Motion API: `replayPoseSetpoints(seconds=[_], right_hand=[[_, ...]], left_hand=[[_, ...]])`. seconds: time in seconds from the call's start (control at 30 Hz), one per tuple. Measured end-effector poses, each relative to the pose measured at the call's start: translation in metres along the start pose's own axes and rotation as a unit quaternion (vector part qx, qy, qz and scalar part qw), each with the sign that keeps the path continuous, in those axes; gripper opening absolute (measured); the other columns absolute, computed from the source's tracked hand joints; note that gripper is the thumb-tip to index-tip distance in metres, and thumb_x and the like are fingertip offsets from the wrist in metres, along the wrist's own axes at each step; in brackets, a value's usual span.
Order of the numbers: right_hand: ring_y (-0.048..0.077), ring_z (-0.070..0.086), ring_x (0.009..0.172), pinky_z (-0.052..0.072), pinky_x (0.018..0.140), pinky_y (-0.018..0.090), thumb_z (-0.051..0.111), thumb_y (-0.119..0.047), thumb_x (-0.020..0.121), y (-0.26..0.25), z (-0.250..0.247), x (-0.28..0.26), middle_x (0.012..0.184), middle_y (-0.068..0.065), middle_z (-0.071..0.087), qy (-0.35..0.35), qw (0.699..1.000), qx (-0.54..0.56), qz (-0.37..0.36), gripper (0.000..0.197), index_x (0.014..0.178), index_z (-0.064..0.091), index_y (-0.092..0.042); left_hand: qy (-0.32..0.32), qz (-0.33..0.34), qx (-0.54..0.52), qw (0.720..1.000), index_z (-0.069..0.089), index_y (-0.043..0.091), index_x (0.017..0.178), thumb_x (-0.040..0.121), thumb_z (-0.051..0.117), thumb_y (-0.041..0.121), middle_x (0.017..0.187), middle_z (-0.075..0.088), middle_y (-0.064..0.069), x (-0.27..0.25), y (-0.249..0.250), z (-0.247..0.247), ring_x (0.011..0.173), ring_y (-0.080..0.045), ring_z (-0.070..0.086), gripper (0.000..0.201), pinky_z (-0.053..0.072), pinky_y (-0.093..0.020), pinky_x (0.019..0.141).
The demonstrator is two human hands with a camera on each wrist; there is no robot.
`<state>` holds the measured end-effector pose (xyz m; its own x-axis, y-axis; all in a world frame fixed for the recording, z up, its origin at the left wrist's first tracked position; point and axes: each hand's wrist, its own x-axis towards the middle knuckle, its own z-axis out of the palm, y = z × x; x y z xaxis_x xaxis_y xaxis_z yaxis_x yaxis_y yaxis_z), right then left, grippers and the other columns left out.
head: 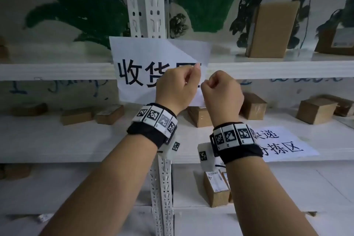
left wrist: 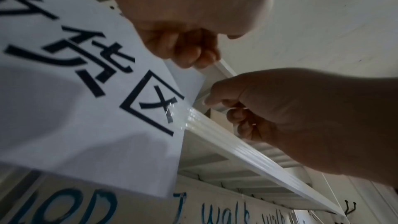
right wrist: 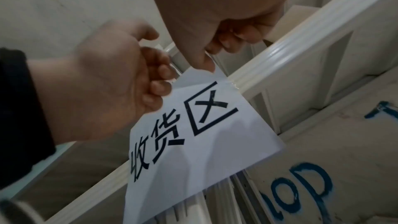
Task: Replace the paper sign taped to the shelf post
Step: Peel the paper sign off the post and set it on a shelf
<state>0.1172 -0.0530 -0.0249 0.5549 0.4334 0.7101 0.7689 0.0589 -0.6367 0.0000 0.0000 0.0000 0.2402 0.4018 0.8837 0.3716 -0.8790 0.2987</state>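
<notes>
A white paper sign (head: 145,67) with large black characters hangs across the perforated white shelf post (head: 145,5). Its top right corner is folded over and away from the post. My left hand (head: 196,68) pinches the sign's upper right edge; in the left wrist view its fingers (left wrist: 193,57) curl round that edge. My right hand (head: 207,82) is curled just right of it and pinches the sign's taped right edge, thumb (right wrist: 207,62) on the corner. Clear tape (left wrist: 189,117) glints between the sign (left wrist: 75,108) and the shelf beam (left wrist: 247,156). A second printed sign (head: 285,142) lies flat on the lower shelf.
Cardboard boxes stand on the shelves: a tall one (head: 272,28) at upper right, small ones (head: 316,110) on the middle shelf at both sides, and one (head: 215,188) below my right wrist. The wall behind has green painting and blue writing (left wrist: 226,217).
</notes>
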Motion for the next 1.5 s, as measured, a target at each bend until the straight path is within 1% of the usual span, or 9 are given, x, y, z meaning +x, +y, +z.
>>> replayPoseSetpoints(seconds=[0.1,0.23,0.4,0.57,0.7,0.83,1.1,1.3,1.5], right_hand=[[0.020,0.065,0.083,0.052,0.071,0.034,0.065,-0.031,0.091,0.016,0.011,0.015,0.086,-0.007,0.070,-0.033,0.999,-0.016,0.039,0.006,0.088,0.064,-0.026],[0.018,0.068,0.099,0.056,0.086,0.035,0.067,-0.032,0.093,0.028,0.026,0.029,0.109,-0.002,0.074,-0.023,0.996,0.069,0.050,0.023,0.111,0.075,-0.019],[0.012,0.065,0.090,0.056,0.087,0.032,0.078,-0.031,0.090,0.029,0.039,0.037,0.101,-0.005,0.072,0.046,0.986,0.148,0.059,0.020,0.105,0.074,-0.019],[0.013,0.065,0.088,0.056,0.083,0.039,0.078,-0.030,0.091,0.031,0.047,0.034,0.105,-0.007,0.067,0.079,0.989,0.122,0.004,0.020,0.110,0.074,-0.026],[0.008,0.064,0.086,0.056,0.086,0.030,0.077,-0.026,0.094,0.032,0.045,0.044,0.102,-0.003,0.069,0.056,0.981,0.183,0.010,0.015,0.105,0.078,-0.017],[0.017,0.066,0.086,0.055,0.087,0.045,0.076,-0.036,0.092,0.033,0.041,0.055,0.098,-0.005,0.069,0.046,0.995,0.086,-0.019,0.011,0.095,0.077,-0.025],[0.025,0.058,0.110,0.027,0.095,0.045,0.067,-0.037,0.099,0.033,0.022,0.072,0.106,-0.003,0.064,-0.012,0.995,-0.062,-0.082,0.012,0.099,0.077,-0.031],[0.023,0.064,0.101,0.034,0.098,0.048,0.077,-0.037,0.089,0.038,0.023,0.077,0.099,-0.004,0.069,-0.014,0.997,-0.019,-0.077,0.011,0.093,0.080,-0.028],[0.027,0.061,0.106,0.032,0.095,0.046,0.071,-0.027,0.096,0.035,0.016,0.080,0.100,-0.001,0.065,-0.033,0.993,-0.052,-0.105,0.009,0.096,0.080,-0.026]], left_hand=[[-0.045,-0.074,0.072,0.994,0.054,0.024,0.067,0.103,0.045,0.049,0.061,0.058,0.006,0.006,-0.004,0.023,0.063,-0.020,0.058,0.045,0.045,-0.032,0.059],[-0.065,-0.073,0.015,0.995,0.065,0.016,0.080,0.097,0.053,0.035,0.075,0.067,0.005,0.012,-0.015,0.043,0.073,-0.021,0.065,0.029,0.058,-0.042,0.067],[-0.014,-0.065,-0.019,0.998,0.067,0.008,0.082,0.096,0.056,0.028,0.073,0.068,-0.002,0.016,-0.022,0.048,0.070,-0.023,0.065,0.026,0.056,-0.042,0.067],[-0.016,-0.065,-0.026,0.997,0.066,0.005,0.083,0.099,0.059,0.020,0.071,0.067,-0.006,0.016,-0.028,0.045,0.068,-0.026,0.064,0.023,0.055,-0.044,0.065],[0.000,-0.069,-0.036,0.997,0.066,0.005,0.079,0.096,0.061,0.023,0.069,0.068,-0.004,0.017,-0.025,0.047,0.067,-0.025,0.064,0.025,0.055,-0.042,0.065],[-0.005,-0.074,-0.040,0.996,0.064,0.006,0.076,0.095,0.062,0.023,0.067,0.065,-0.003,0.017,-0.026,0.050,0.066,-0.025,0.063,0.026,0.055,-0.043,0.063],[-0.025,-0.065,-0.054,0.996,0.064,0.008,0.073,0.093,0.058,0.036,0.064,0.065,0.001,0.016,-0.020,0.044,0.063,-0.024,0.063,0.034,0.055,-0.041,0.062],[-0.020,-0.069,-0.046,0.996,0.064,0.009,0.072,0.091,0.055,0.036,0.063,0.063,0.001,0.018,-0.012,0.045,0.063,-0.026,0.060,0.035,0.055,-0.042,0.062],[-0.028,-0.080,-0.033,0.996,0.061,0.012,0.069,0.091,0.052,0.038,0.060,0.062,0.000,0.020,-0.008,0.045,0.061,-0.027,0.060,0.035,0.055,-0.043,0.059]])
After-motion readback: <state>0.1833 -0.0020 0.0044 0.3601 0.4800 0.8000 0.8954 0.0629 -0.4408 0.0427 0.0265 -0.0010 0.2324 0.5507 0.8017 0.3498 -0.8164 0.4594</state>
